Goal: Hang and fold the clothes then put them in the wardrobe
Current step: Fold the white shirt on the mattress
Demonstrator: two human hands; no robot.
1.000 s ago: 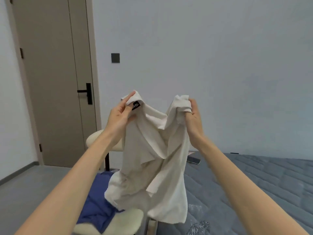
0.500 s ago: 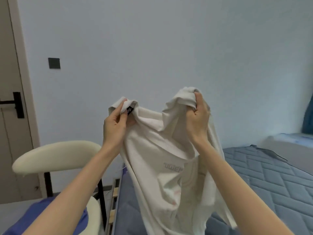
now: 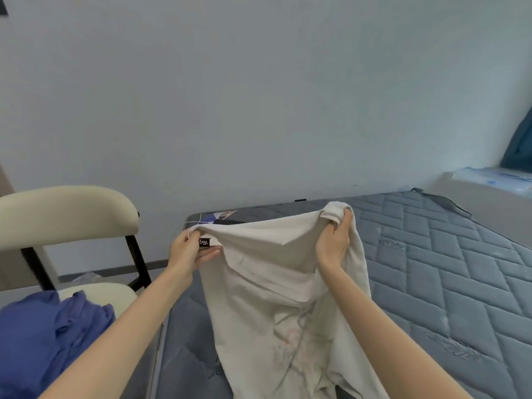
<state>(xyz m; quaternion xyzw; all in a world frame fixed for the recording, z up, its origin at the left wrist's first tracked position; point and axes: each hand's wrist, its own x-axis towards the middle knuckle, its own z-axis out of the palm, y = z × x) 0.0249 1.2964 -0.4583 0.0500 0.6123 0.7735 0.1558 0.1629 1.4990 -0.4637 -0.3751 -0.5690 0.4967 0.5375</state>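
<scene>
A cream T-shirt (image 3: 270, 286) hangs between my two hands above the grey quilted mattress (image 3: 449, 272). My left hand (image 3: 190, 249) pinches the shirt's top edge beside a small black label. My right hand (image 3: 334, 240) grips a bunched part of the fabric at the top right. The cloth is stretched between the hands and its lower part drapes down onto the mattress. A faint print shows through the fabric low down.
A cream chair (image 3: 66, 214) with black legs stands at the left, with a blue garment (image 3: 49, 335) lying on its seat. A white cable and some small items lie at the mattress's far corner (image 3: 218, 218). A dark blue cloth (image 3: 518, 148) hangs at the far right.
I have turned right, from the door and chair towards the bed. Both hands have lowered the shirt and pulled it wider apart, and its lower part now lies on the mattress.
</scene>
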